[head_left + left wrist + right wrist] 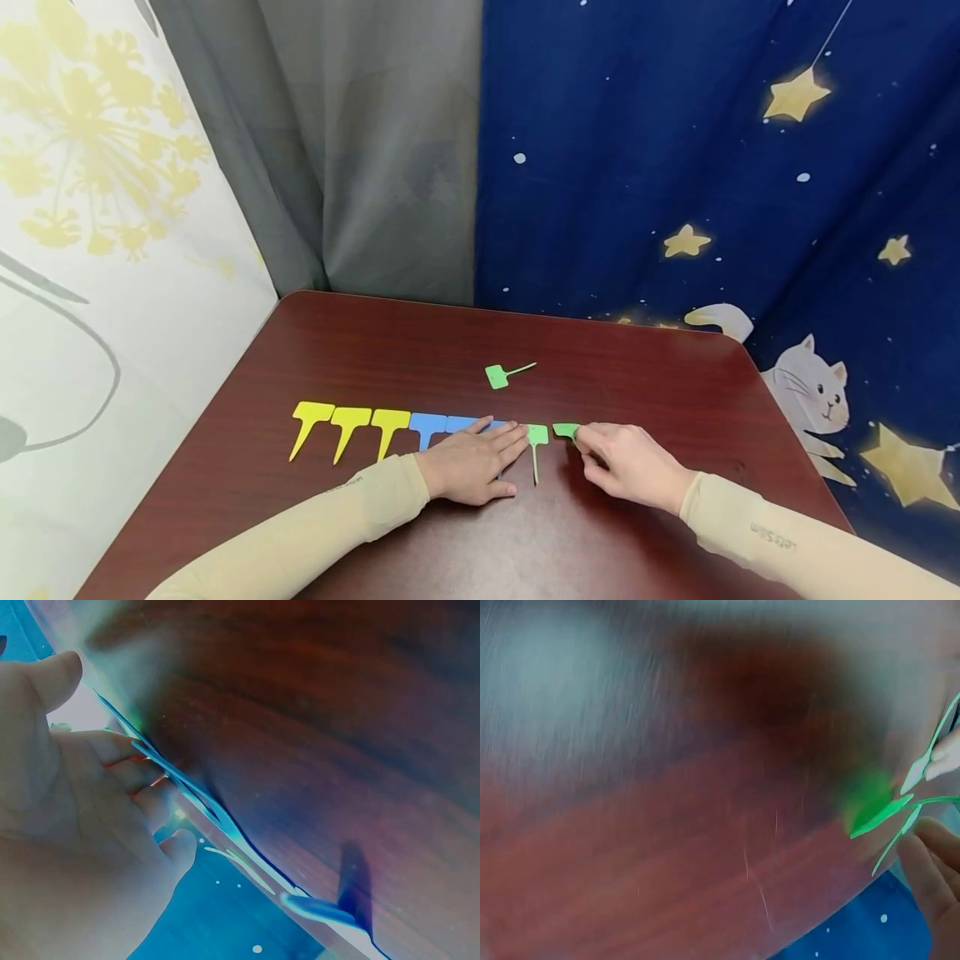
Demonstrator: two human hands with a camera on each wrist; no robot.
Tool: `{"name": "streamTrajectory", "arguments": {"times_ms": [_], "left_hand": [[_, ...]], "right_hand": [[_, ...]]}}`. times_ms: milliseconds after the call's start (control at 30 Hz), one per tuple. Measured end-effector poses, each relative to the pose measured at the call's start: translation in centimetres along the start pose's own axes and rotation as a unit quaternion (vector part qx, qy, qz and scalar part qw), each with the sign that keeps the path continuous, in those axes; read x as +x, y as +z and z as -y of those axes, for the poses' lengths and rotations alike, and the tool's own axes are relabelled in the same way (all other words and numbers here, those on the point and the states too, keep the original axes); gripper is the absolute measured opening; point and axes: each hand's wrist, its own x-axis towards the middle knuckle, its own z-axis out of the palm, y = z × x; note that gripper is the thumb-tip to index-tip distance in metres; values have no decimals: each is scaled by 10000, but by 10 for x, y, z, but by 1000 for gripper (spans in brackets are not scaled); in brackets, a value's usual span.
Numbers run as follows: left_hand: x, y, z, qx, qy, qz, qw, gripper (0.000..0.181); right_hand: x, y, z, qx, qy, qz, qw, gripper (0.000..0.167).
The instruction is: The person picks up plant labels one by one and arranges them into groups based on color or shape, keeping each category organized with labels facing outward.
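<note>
T-shaped plastic plant labels lie in a row on the table. My left hand [480,465] rests flat over the blue labels [428,422], fingers straight, fingertips at the edge of a green label [537,434]; it hides part of the blue ones. Just right of that label, my right hand [630,462] pinches another green label [565,430], whose stem is hidden by the fingers. In the right wrist view this held label [881,817] shows nearly edge-on by the fingertips. The left wrist view shows the left palm [82,802] beside blue labels seen edge-on.
Three yellow labels [352,417] form the left end of the row. A loose green label [497,377] lies farther back, its stem pointing right. The dark red table [420,342] ends at a grey curtain [397,167] and a blue starry curtain [600,167].
</note>
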Motion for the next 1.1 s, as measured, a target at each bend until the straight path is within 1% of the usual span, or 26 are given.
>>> {"name": "streamTrajectory", "arguments": {"times_ms": [133, 267, 367, 600, 767, 933, 1033, 1100], "left_hand": [[0, 0, 0, -3, -29, -23, 10000, 76], [0, 0, -1, -56, -33, -43, 10000, 76], [0, 1, -1, -78, -55, -44, 9999, 76], [-1, 2, 0, -79, -23, -57, 10000, 76], [0, 1, 0, -74, -12, -40, 10000, 75], [0, 1, 0, -60, -7, -26, 10000, 75], [0, 0, 0, -44, 2, -31, 10000, 75], [0, -1, 0, -27, 3, -29, 10000, 75]], "right_hand": [[-1, 7, 4, 448, 274, 262, 9983, 23], [-2, 10, 7, 878, 682, 564, 9922, 24], [-3, 13, 7, 1037, 848, 722, 9884, 24], [-7, 21, 6, 1002, 719, 796, 9892, 22], [-7, 21, 8, 1016, 713, 838, 9887, 17], [-7, 22, 12, 958, 692, 757, 9901, 16], [-4, 22, 10, 834, 631, 637, 9925, 12], [-1, 21, 8, 690, 589, 531, 9945, 14]]}}
